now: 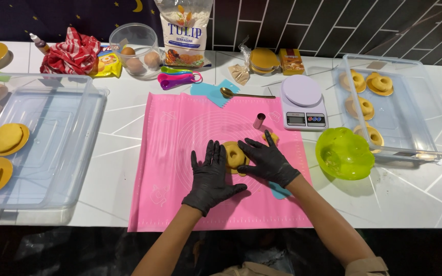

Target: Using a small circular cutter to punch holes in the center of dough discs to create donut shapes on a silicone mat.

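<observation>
Four rings (368, 97) sit finished in the right tub (436, 128), two dough balls (6, 138) wait, while my left hand (212, 176) and right hand (268, 161) press flat and unclenched around this dough ring (234, 155).

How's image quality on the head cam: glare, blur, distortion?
Head view: sharp at centre, both gloved hands, left hand and right hand, crisp on the dough ring; soft glare on the clear bin lid and green bowl; wide-angle bowing at the table edges; lower strip dark.
</observation>
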